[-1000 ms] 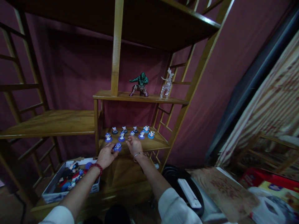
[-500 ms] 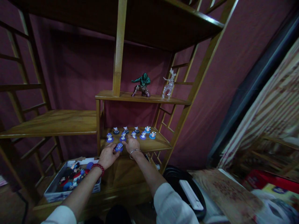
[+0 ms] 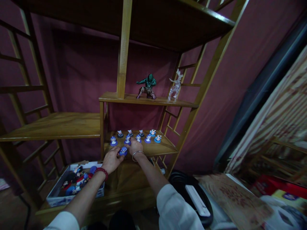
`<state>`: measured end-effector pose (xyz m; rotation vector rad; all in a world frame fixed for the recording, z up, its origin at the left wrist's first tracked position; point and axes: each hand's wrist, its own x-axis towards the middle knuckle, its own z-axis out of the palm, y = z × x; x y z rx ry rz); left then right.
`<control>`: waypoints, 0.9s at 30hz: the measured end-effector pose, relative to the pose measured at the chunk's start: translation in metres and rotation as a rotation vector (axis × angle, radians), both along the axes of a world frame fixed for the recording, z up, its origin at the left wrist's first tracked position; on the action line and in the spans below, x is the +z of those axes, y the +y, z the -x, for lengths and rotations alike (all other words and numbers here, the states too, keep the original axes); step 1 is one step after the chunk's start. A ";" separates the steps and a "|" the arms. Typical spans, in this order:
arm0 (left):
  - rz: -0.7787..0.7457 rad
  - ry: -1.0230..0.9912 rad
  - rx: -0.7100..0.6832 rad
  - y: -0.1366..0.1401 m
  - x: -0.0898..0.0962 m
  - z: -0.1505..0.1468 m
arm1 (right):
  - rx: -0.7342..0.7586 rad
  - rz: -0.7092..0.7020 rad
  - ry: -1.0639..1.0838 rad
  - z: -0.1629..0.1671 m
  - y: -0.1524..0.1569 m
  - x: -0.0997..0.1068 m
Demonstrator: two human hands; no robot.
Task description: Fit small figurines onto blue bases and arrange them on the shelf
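My left hand [image 3: 112, 159], with a red bead bracelet at the wrist, is closed on a small purple figurine [image 3: 123, 151] just in front of the shelf edge. My right hand [image 3: 135, 148], wearing a silver bangle, reaches onto the shelf, its thumb and fingers around the lower right side of a standing purple-and-white figurine [image 3: 127, 139]. Those fingertips are partly hidden. More purple-based figurines stand in the same row, one at the left end [image 3: 113, 141] and others to the right [image 3: 148, 138]. Behind them are three black-based figurines [image 3: 120, 134] and blue-based ones [image 3: 157, 139].
A box [image 3: 56, 202] full of mixed figurines sits low on the left. On the upper shelf [image 3: 160, 101] stand a green crouching statue [image 3: 148, 87] and a clear deer [image 3: 175, 86]. A wooden post [image 3: 124, 51] rises above. At lower right lies a white power-strip-like bar [image 3: 197, 200].
The view has shifted slightly. My right hand has moved a little closer to the standing figurine. My left hand still holds its figurine in about the same spot.
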<state>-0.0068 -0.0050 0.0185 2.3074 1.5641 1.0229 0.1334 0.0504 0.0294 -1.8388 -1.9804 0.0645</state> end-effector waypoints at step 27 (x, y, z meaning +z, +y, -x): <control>0.028 0.013 0.010 -0.002 0.003 -0.001 | -0.015 -0.017 0.093 -0.005 -0.001 -0.005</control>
